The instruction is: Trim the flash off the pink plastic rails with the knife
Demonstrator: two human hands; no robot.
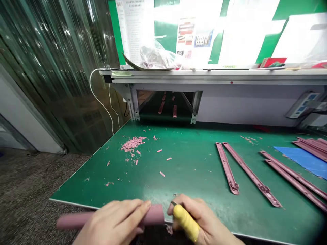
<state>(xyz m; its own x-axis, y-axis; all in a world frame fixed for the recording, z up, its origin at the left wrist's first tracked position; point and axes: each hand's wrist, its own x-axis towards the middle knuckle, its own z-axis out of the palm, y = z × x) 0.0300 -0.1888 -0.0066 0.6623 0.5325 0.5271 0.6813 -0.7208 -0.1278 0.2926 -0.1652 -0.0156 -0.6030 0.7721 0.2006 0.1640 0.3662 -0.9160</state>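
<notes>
Low in the head view, my left hand [116, 221] is wrapped round a long pink plastic part [155, 215], which lies roughly level across the table's front edge. Its rounded far end sticks out to the left, and its squared end points at my right hand. In my right hand [204, 221] is a small trimming knife [186, 223] with a thick yellow handle that looks wrapped. The short dark blade is partly hidden by my fingers, close to the part's end. Whether blade and plastic touch, I cannot tell.
Pink trimmings [132, 144] are heaped on the green table [184, 163], with loose bits around. Several long pink parts [251, 172] lie at the right, some beside a blue sheet [304, 160]. Behind, a conveyor opening [167, 107] holds more pink pieces beneath a shelf [217, 76].
</notes>
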